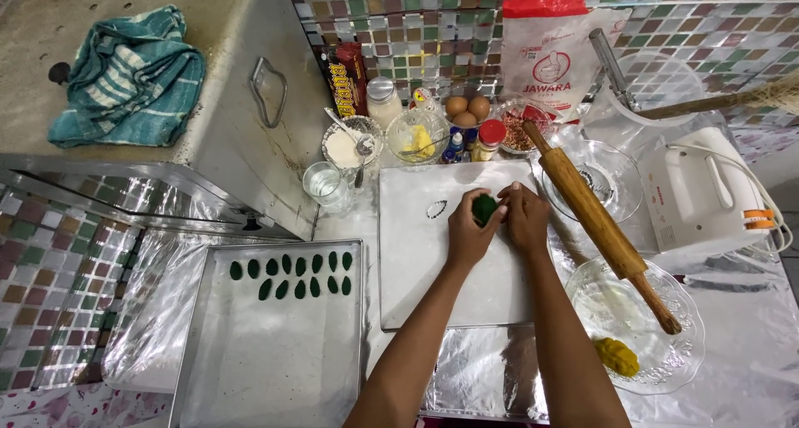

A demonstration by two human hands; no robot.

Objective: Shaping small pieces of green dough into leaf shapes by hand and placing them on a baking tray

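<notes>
Green dough ball (485, 207) sits pinched between both my hands, just above the white cutting board (420, 270), near its upper right part. Left hand (470, 232) curls its fingers round the left side of the ball, gripping it. Right hand (526, 220) presses in from the right, fingers bent against the dough, so both hands are grasping the same lump. Small leaf-shaped metal cutter (437, 209) lies on the board just left of my left hand, apart from it. Wooden rolling pin (595, 220) rests tilted across two glass bowls to my right, its lower end over the glass bowl (678, 357) that holds a yellow dough lump (617, 356). Metal baking tray (275, 353) sits left of the board, with two rows of green leaf-shaped dough pieces (295, 276) near its top edge. White hand mixer (699, 191) stands far right. Behind the board: two brown eggs (468, 107), a bowl of white powder with spoon (349, 145), a bowl with something yellow (419, 138), an empty glass (323, 184), a white flour bag with red top (549, 49). Teal striped cloth (129, 74) lies on the metal box upper left.
</notes>
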